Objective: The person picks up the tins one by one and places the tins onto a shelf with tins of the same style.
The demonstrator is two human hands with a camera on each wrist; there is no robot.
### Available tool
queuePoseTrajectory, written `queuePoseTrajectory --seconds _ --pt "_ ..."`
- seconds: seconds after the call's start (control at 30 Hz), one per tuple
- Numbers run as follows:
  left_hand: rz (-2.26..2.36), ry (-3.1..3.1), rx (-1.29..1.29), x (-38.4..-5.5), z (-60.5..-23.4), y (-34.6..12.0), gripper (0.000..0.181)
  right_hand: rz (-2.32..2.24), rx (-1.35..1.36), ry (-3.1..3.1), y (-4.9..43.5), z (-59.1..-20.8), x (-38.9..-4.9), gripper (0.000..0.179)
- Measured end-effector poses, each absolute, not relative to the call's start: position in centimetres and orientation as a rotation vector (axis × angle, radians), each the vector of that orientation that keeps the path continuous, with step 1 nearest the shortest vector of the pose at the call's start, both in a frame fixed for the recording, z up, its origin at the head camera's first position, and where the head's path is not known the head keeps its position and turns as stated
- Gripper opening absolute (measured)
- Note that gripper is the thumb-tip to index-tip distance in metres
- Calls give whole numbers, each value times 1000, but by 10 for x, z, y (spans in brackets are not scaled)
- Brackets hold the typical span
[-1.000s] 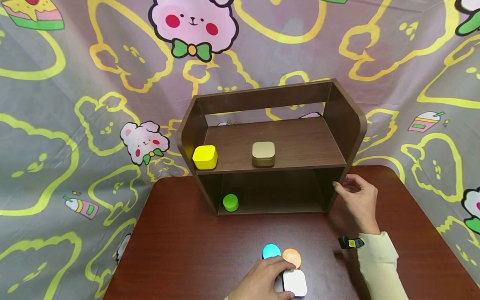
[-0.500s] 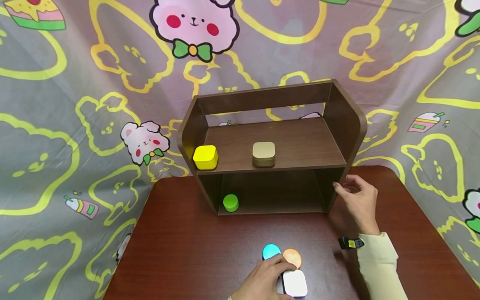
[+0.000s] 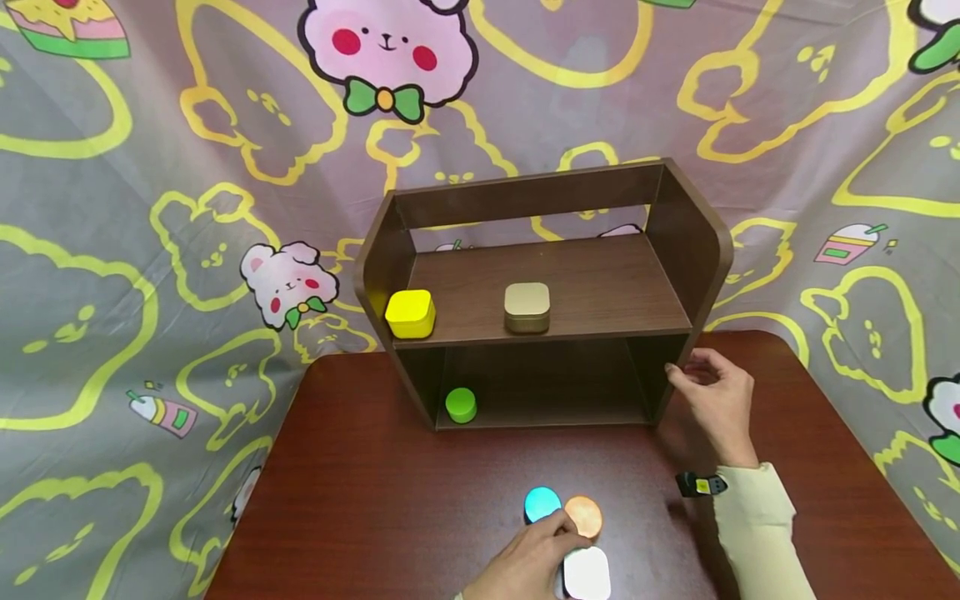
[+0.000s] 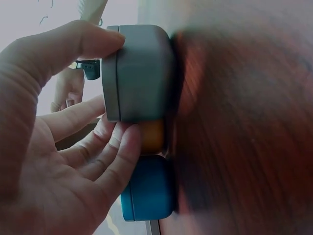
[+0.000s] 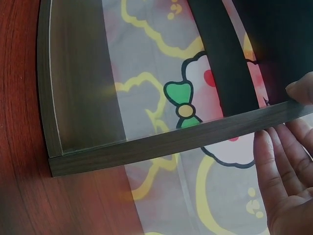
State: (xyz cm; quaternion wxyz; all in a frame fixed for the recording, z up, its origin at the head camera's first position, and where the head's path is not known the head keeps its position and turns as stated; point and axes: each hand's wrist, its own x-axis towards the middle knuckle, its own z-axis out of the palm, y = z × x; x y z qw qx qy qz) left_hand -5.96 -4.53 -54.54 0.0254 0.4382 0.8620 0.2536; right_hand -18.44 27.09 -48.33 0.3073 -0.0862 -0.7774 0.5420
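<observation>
My left hand (image 3: 528, 562) pinches a white square tin with rounded corners (image 3: 587, 575), thumb on one side and fingers on the other. In the left wrist view this tin (image 4: 139, 73) shows a lid seam, with its base close to the tabletop. Just beyond it are a round orange tin (image 3: 583, 518) and a round blue tin (image 3: 542, 505), the blue one partly behind my fingers. My right hand (image 3: 720, 400) grips the right side panel of a dark brown two-level shelf (image 3: 555, 337); in the right wrist view its thumb and fingers (image 5: 271, 171) lie on opposite faces of the panel (image 5: 161, 143).
On the upper shelf level sit a yellow square tin (image 3: 411, 315) at the left and a gold square tin (image 3: 527, 308) near the middle. A round green tin (image 3: 461, 406) stands at the lower left. The shelf stands on a reddish-brown table (image 3: 360, 500) before a patterned cloth (image 3: 247, 167).
My left hand and the white tin have shifted slightly toward the front, widening the gap to the orange tin. The right hand and the shelf stay where they were.
</observation>
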Motion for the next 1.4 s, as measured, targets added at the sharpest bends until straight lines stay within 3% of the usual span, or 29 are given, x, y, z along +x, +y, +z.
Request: queuePoseTrajectory --seconds 0.27,0.77,1.4 --pt "708 2778 1454 -57 -546 -43 68 1439 -245 -2053 271 -481 -186 21" --pt "786 2745 1368 -59 -545 -44 59 1392 -186 -2063 267 -482 -188 22" --pt "828 2715 1392 -57 -549 -43 61 1405 -235 -2081 271 -483 -184 22"
